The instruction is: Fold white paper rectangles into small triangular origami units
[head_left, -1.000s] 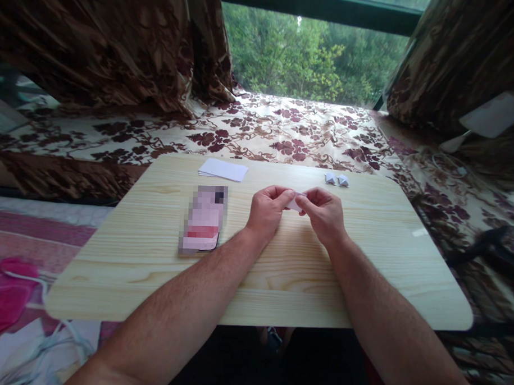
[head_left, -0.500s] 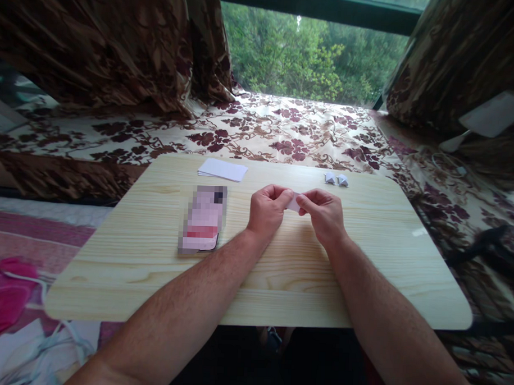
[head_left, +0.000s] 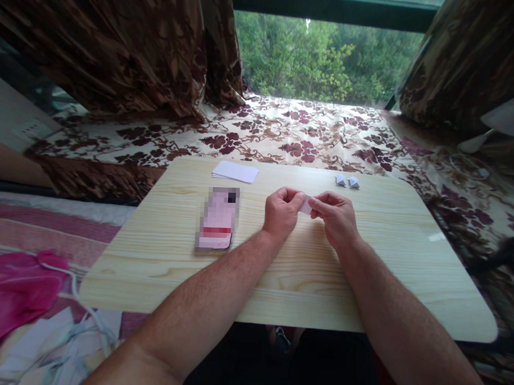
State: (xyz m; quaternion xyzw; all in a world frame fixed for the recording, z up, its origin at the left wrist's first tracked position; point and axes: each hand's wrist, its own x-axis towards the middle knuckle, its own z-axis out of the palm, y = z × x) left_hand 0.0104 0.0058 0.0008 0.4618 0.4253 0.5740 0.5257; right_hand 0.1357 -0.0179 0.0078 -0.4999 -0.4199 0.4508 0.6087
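A small piece of white paper [head_left: 306,205] is held between my two hands, above the middle of the wooden table. My left hand [head_left: 282,210] pinches its left side with thumb and fingers. On the other side, my right hand [head_left: 335,214] pinches the right edge, its thumb lying on top. Fingers cover most of the paper, so its folds cannot be made out. Beyond the right hand sit two small folded paper pieces [head_left: 347,181], side by side. A stack of white paper strips [head_left: 235,171] lies past the left hand.
A pink phone [head_left: 219,216], partly pixelated, lies on the table [head_left: 153,273] left of my forearm. Behind the table stretches a floral-covered ledge [head_left: 301,132] below a window. At the right is a white lamp [head_left: 506,114]; at the lower left lie pink cloth [head_left: 21,296] and white cables.
The whole view has shifted, so the table and hands appear a little further right. Both hands keep their pinch on the paper, with hardly any change in their pose.
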